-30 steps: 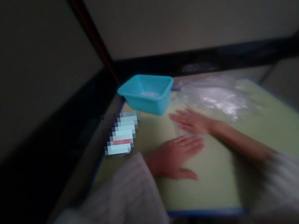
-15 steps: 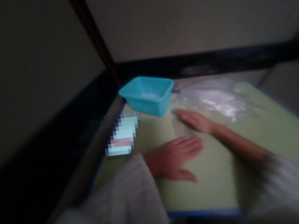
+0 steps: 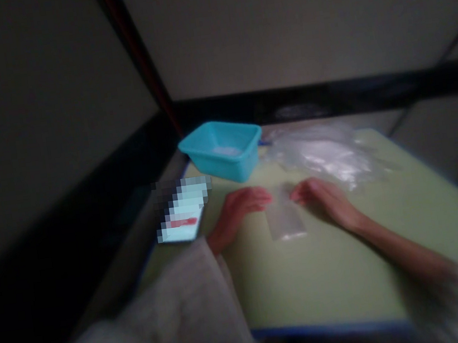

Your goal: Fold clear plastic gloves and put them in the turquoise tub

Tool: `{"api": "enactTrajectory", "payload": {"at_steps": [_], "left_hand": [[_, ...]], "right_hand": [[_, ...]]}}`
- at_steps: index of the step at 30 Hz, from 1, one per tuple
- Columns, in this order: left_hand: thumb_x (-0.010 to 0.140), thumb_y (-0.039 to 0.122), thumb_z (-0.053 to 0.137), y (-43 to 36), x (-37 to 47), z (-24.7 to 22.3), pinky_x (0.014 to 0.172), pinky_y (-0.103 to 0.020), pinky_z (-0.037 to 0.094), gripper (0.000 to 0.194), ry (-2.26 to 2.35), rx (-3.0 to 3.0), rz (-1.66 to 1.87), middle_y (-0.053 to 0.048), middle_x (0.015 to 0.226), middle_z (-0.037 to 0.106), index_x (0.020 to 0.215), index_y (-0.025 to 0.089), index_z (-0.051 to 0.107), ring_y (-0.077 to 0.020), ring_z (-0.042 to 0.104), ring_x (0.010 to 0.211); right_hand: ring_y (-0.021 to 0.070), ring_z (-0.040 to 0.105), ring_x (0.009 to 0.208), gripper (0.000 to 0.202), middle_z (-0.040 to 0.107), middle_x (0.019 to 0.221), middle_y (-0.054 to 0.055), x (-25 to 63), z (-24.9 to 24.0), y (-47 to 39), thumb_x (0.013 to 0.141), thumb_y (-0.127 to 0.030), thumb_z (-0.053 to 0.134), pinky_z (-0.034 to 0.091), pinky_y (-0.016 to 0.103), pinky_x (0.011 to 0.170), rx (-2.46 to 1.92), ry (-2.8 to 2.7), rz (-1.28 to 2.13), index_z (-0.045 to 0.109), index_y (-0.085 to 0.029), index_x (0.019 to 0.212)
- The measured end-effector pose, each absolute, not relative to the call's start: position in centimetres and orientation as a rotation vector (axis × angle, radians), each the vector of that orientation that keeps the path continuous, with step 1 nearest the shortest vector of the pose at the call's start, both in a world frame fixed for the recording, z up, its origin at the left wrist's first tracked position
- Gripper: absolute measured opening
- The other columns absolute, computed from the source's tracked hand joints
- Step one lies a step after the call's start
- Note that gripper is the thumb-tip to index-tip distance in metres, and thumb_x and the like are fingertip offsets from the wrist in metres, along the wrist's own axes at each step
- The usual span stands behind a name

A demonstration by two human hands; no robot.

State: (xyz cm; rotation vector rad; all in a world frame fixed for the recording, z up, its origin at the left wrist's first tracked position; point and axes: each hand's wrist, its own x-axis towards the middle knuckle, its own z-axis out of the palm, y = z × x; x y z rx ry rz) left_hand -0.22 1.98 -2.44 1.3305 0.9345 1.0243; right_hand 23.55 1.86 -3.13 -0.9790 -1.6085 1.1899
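A small clear plastic bag point(image 3: 286, 220) lies flat on the pale green tabletop, between my two hands. My left hand point(image 3: 244, 206) is closed, its fingertips pressed together at the bag's upper left edge. On the opposite side, my right hand point(image 3: 323, 198) has its fingers bent and closed at the upper right edge of the bag. Blur hides exactly how the fingertips meet the plastic. Just beyond my right hand is a heap of clear plastic bags point(image 3: 323, 150).
A turquoise plastic basin point(image 3: 228, 163) stands at the far left of the table point(image 3: 332, 287), with something pale inside. A phone-like device with a bright, pixelated screen point(image 3: 186, 211) lies along the left edge. Walls rise behind and to the left.
Both hands were flat with fingers stretched out, smoothing over the bag. My left hand has moved up and left, my right hand slightly down and right, and their fingers have closed at the bag's sides.
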Motion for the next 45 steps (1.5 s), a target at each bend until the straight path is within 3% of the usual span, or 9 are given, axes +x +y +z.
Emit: {"api": "enactTrajectory", "payload": {"at_steps": [5,11,17,27,33,45], "left_hand": [[0.086,0.043,0.05,2.1,-0.2,-2.4,0.054,-0.021,0.048,0.033,1.062,1.271,1.005,-0.01,0.09,0.071,0.092,0.012,0.06,-0.0212,0.069,0.084],[0.088,0.044,0.048,1.9,0.0,-2.4,0.039,-0.015,0.036,0.032,1.02,1.369,0.913,-0.011,0.097,0.069,0.096,0.014,0.058,-0.0228,0.068,0.09],[0.089,0.046,0.045,1.7,0.2,-2.2,0.037,-0.013,0.035,0.033,1.015,1.441,0.855,-0.008,0.097,0.068,0.1,0.016,0.054,-0.0239,0.066,0.096],[0.088,0.043,0.047,1.6,0.4,-2.0,0.038,-0.013,0.035,0.028,1.025,1.456,0.859,-0.008,0.098,0.067,0.096,0.017,0.054,-0.0241,0.065,0.097],[0.087,0.048,0.046,1.7,0.2,-2.0,0.036,-0.013,0.03,0.033,1.042,1.473,0.845,-0.008,0.095,0.067,0.095,0.016,0.053,-0.0209,0.067,0.088],[0.086,0.053,0.043,1.8,-0.4,-1.8,0.034,-0.015,0.026,0.038,1.118,1.519,0.808,-0.008,0.096,0.065,0.092,0.017,0.053,-0.0226,0.067,0.092]], "right_hand": [[0.0181,0.064,0.081,0.04,0.068,0.091,0.008,22.9,-3.7,2.0,0.091,-0.055,0.041,0.051,0.03,0.064,-0.93,-1.674,1.26,0.057,-0.018,0.088],[0.0162,0.061,0.075,0.045,0.067,0.09,0.006,22.4,-2.6,1.8,0.092,-0.057,0.036,0.046,0.025,0.055,-1.001,-1.853,1.167,0.06,-0.019,0.088],[0.0138,0.055,0.065,0.045,0.064,0.083,0.003,22.2,-2.8,2.1,0.092,-0.057,0.037,0.042,0.025,0.053,-0.972,-1.903,1.182,0.061,-0.019,0.088],[0.0134,0.052,0.063,0.044,0.062,0.081,0.003,22.0,-3.1,2.5,0.092,-0.057,0.038,0.039,0.024,0.053,-0.952,-1.906,1.213,0.058,-0.019,0.088],[0.0138,0.053,0.066,0.045,0.063,0.081,0.003,22.0,-2.5,2.5,0.093,-0.055,0.036,0.039,0.025,0.057,-0.963,-1.983,1.142,0.059,-0.017,0.089],[0.0141,0.051,0.062,0.049,0.065,0.079,0.005,22.9,-2.4,3.0,0.093,-0.056,0.034,0.039,0.027,0.057,-1.02,-2.044,1.09,0.06,-0.016,0.086]]}}
